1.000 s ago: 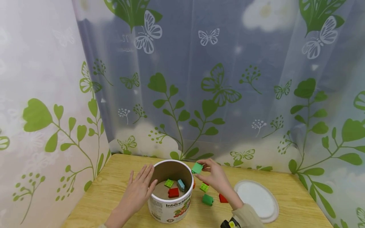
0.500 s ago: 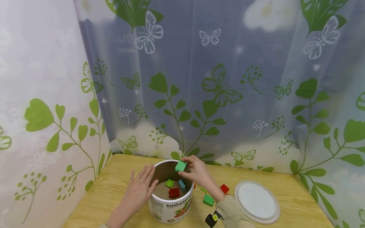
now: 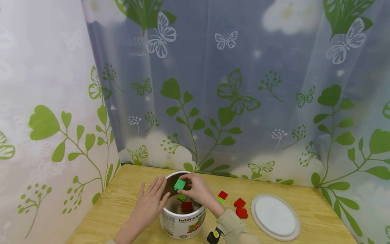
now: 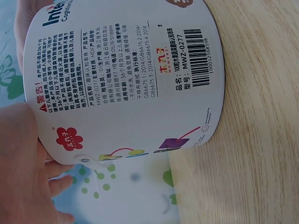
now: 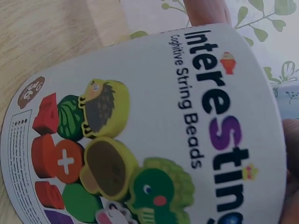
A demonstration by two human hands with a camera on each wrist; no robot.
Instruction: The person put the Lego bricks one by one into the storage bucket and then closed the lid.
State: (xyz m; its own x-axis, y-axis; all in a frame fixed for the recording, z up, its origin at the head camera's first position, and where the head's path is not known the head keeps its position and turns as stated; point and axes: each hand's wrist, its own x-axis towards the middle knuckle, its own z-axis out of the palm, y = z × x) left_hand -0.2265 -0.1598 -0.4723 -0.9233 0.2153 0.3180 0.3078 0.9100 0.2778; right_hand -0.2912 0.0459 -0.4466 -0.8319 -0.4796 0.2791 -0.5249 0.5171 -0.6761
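Observation:
A white printed bucket (image 3: 169, 225) stands on the table with its mouth up. My left hand (image 3: 149, 205) rests against its left rim, fingers straight. In the left wrist view, that hand (image 4: 21, 163) touches the rim beside the Chinese label. My right hand (image 3: 198, 191) pinches a green toy block (image 3: 179, 184) between thumb and fingers, over the bucket's mouth. Lower down inside lie a red block (image 3: 187, 206) and a lime block (image 3: 181, 198). The right hand and forearm cover the bucket's right side. The right wrist view is mostly filled by the bucket's printed wall (image 5: 159, 102).
On the wooden table (image 3: 134, 176), right of the bucket, lie a red block (image 3: 223, 195) against a lime one (image 3: 221, 200) and two more red blocks (image 3: 240, 203). A round white lid (image 3: 275, 217) lies farther right. A patterned curtain (image 3: 207, 135) hangs behind the table.
My right hand has carried the green block leftward from outside the right rim to over the bucket's mouth. Its forearm now hides the green block on the table. The left hand has stayed put.

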